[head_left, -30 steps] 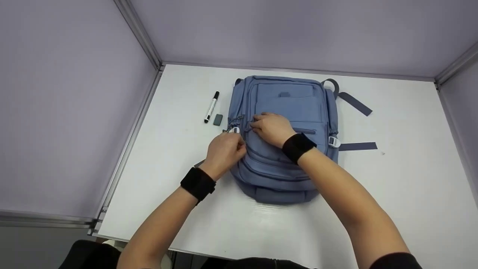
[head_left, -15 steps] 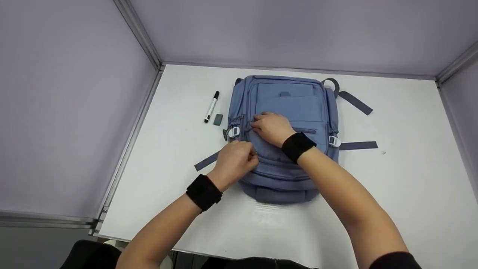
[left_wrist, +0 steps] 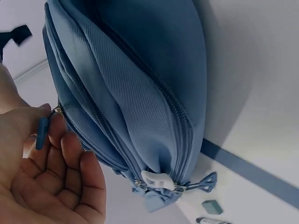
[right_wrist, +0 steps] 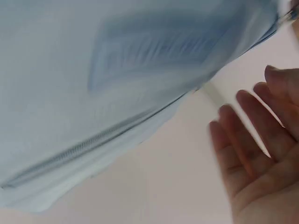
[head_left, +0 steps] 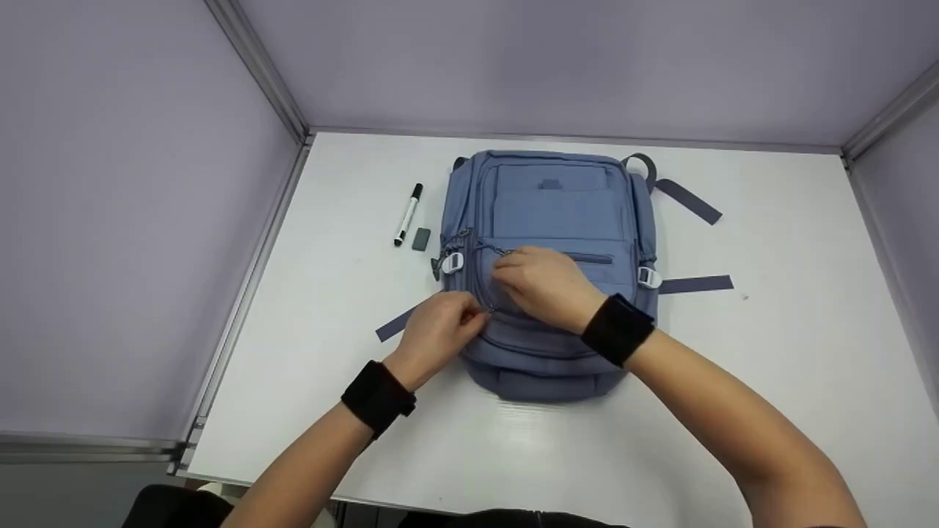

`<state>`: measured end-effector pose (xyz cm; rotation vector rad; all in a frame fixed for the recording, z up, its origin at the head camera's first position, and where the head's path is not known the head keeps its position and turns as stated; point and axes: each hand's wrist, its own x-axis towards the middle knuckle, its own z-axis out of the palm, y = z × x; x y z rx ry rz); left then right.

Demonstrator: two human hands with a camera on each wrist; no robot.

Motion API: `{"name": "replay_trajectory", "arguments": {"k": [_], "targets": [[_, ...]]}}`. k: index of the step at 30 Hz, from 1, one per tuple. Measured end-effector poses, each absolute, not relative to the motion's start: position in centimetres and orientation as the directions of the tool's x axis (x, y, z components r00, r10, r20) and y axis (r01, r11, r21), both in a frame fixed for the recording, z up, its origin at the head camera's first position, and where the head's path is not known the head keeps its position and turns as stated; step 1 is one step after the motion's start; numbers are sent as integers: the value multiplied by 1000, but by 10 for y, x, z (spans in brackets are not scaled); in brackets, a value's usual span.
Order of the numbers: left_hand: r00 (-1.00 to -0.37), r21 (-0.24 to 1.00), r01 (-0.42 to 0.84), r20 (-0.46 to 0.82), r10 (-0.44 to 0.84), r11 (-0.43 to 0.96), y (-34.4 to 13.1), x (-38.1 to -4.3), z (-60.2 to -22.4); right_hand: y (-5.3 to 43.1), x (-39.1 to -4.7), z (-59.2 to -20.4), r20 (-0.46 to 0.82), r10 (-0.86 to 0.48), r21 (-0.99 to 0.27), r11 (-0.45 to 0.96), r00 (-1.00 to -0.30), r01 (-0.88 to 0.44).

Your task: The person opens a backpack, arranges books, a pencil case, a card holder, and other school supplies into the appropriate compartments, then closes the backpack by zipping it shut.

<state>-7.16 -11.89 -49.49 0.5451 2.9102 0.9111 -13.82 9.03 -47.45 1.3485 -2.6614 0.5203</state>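
Note:
A blue backpack lies front side up on the white table. My left hand is at its lower left side. In the left wrist view, the thumb and index finger pinch a blue zipper pull at the edge of the front pocket. Over the middle of the bag is my right hand. The right wrist view shows its fingers loosely bent, apart from the fabric, with nothing held. Another zipper pull lies just beyond its fingertips in the head view.
A white marker with a black cap and a small dark green block lie left of the bag. Straps spread out on both sides. White buckles sit at the bag's sides. Panels enclose the table.
My left hand has drawn the zipper pull down along the bag's left side. My right hand has come off the upper zipper area and shifted slightly toward me. The view has shifted slightly.

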Motion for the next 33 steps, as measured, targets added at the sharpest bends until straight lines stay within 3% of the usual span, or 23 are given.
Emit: {"name": "replay_trajectory", "arguments": {"k": [5,10,12,15,18,20,24,33], "targets": [[-947,713,239,20,321,659,-118,-65,-495,89,-110,-488,372,-805,-228,403,-461,-887],[-950,756,195,-11,311,625,-119,-66,-495,86,-103,-498,415,-786,-177,424,-458,-888],[-949,704,249,39,314,665,-120,-69,-495,86,-101,-500,433,-772,-167,439,-465,-883],[-908,531,416,191,374,739,-123,-77,-497,85,-100,-500,452,-751,-158,464,-482,-872],[-809,325,582,325,490,746,-124,-89,-500,83,-98,-500,460,-734,-156,487,-500,-859],[-745,250,658,358,563,711,-124,-95,-503,83,-97,-501,454,-728,-161,499,-513,-851],[-687,249,722,359,631,645,-126,-104,-506,83,-96,-503,441,-716,-188,515,-540,-836],[-669,274,743,329,666,611,-128,-113,-506,88,-93,-503,422,-693,-275,516,-584,-811]]}}
